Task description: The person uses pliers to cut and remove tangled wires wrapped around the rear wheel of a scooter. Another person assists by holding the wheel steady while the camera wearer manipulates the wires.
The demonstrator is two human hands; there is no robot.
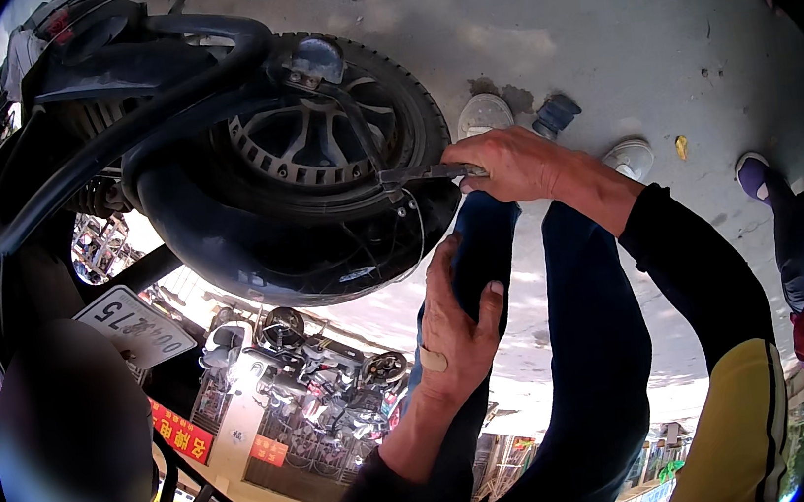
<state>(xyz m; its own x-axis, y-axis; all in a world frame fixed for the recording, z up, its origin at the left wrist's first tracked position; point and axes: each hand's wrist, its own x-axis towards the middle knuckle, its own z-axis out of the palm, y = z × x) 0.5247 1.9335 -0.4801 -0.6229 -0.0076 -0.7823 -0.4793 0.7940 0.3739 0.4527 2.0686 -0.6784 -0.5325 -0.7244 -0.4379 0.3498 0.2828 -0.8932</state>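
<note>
At wheel [330, 140], right hand [511, 164] gripping pliers [423, 174], left hand [456, 329] braced on knee [475, 243]

Outdoors in bright sun, grey concrete pavement [583, 12] with a few stains and dead leaves [681, 147]. Row of parked scooters [325, 359] out front of shopfronts with red signs [181, 431].

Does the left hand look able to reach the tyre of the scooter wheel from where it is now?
Probably yes. The left hand sits on the person's knee just below the tyre, with nothing showing between them. The right hand holds a tool higher up, out of the way.
</note>
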